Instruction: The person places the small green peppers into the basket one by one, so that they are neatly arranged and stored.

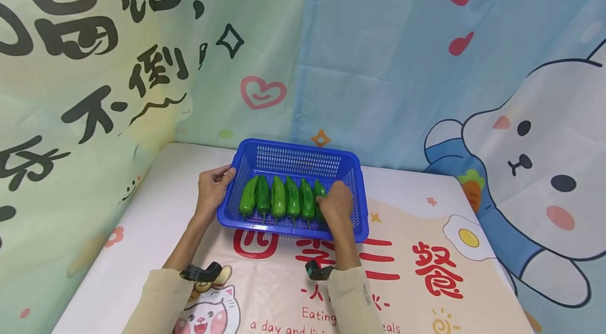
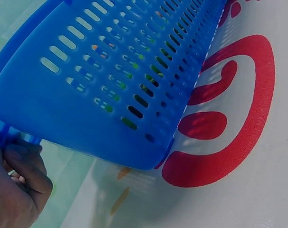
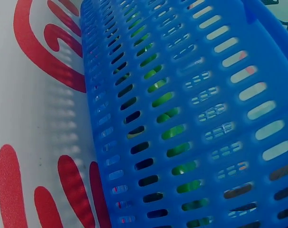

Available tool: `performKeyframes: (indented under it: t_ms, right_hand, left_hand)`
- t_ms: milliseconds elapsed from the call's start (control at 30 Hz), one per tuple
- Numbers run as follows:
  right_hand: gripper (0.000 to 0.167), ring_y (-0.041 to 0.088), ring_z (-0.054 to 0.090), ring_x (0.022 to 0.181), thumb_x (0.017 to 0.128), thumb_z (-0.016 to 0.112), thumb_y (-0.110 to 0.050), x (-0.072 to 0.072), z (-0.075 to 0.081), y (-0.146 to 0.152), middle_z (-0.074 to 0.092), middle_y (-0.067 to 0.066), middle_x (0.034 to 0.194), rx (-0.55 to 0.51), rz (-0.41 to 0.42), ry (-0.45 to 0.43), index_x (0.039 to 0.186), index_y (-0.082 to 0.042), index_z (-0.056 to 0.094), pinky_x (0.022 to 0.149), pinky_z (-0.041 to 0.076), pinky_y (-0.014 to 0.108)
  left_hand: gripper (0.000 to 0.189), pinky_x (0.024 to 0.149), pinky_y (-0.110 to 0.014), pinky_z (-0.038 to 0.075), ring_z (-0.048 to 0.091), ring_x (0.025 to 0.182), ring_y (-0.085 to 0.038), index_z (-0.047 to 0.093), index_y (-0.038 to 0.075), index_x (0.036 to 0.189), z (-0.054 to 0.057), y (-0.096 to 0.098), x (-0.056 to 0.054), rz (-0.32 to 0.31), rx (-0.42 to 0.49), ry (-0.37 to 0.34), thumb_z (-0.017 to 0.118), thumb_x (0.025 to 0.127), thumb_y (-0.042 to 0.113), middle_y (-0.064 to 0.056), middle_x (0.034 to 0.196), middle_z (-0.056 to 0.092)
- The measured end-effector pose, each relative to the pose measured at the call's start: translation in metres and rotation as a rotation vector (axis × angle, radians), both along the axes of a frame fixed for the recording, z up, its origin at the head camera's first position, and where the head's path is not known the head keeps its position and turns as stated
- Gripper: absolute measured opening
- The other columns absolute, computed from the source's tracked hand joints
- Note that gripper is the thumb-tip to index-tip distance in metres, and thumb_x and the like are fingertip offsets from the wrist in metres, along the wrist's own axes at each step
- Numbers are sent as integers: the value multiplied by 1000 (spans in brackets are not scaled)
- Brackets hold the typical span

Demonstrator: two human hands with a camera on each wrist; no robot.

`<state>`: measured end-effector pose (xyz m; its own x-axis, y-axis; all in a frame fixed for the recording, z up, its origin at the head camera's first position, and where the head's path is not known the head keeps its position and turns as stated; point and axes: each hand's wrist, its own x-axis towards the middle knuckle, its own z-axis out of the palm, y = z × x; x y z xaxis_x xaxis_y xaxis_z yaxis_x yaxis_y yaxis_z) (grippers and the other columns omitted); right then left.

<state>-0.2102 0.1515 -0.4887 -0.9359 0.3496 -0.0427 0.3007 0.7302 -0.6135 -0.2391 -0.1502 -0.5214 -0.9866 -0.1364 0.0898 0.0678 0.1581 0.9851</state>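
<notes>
A blue plastic basket (image 1: pixel 303 145) with slotted walls stands on the table, and several green peppers (image 1: pixel 279 198) lie side by side in a row inside it. At its left end, my left hand (image 1: pixel 213 189) grips the rim; the left wrist view shows the thumb and fingers (image 2: pixel 27 173) at the basket's edge. My right hand (image 1: pixel 338 201) reaches into the basket and holds the rightmost pepper (image 1: pixel 319 188), partly covering it. From the right wrist, only the basket wall (image 3: pixel 182 114) shows, with green visible through the slots; that hand is hidden there.
A printed cloth with red characters (image 1: pixel 437 271) covers the table (image 1: pixel 189 158). Behind the basket hangs a fabric backdrop (image 1: pixel 369 60) with cartoon pictures and writing. Each forearm wears a dark wrist strap (image 1: pixel 201 272).
</notes>
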Motion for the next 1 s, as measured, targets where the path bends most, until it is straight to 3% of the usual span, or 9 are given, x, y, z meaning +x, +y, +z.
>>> performKeyframes:
  t_ms: [433,600,767,833,1000]
  right_hand:
    - [44,31,67,93,96,84,-12,10,11,3,75,27,109,-40,-16,46,127,16,68,84,62,51]
    - [38,28,61,84,99,82,-15,16,15,6,69,24,98,-75,-6,41,120,13,67,75,58,46]
    - [40,35,69,95,97,84,-18,18,19,9,73,30,111,-127,14,78,119,13,70,89,64,54]
    - [47,37,70,103,96,85,-17,19,23,10,74,30,118,-162,30,102,126,14,70,96,63,56]
    - [47,39,71,105,97,85,-18,22,36,14,75,30,117,-217,69,168,130,13,71,96,61,54]
  left_hand:
    - [40,67,-13,58,68,75,2,70,-8,138,-1,-2,-3,1,-1,2,67,110,20,-38,118,75]
    - [40,67,-12,57,67,75,2,70,-7,138,-2,-1,-4,2,-12,-10,67,110,21,-37,117,75]
    - [40,69,-11,56,67,78,1,70,-6,139,-2,-2,-5,4,-49,-15,67,110,22,-36,119,75]
    - [40,70,-11,56,67,80,0,70,-6,139,-1,-3,-5,5,-79,-14,66,111,22,-35,121,76]
    - [41,67,-11,54,67,82,-5,71,-5,139,0,-8,-5,11,-201,12,64,111,23,-32,120,77]
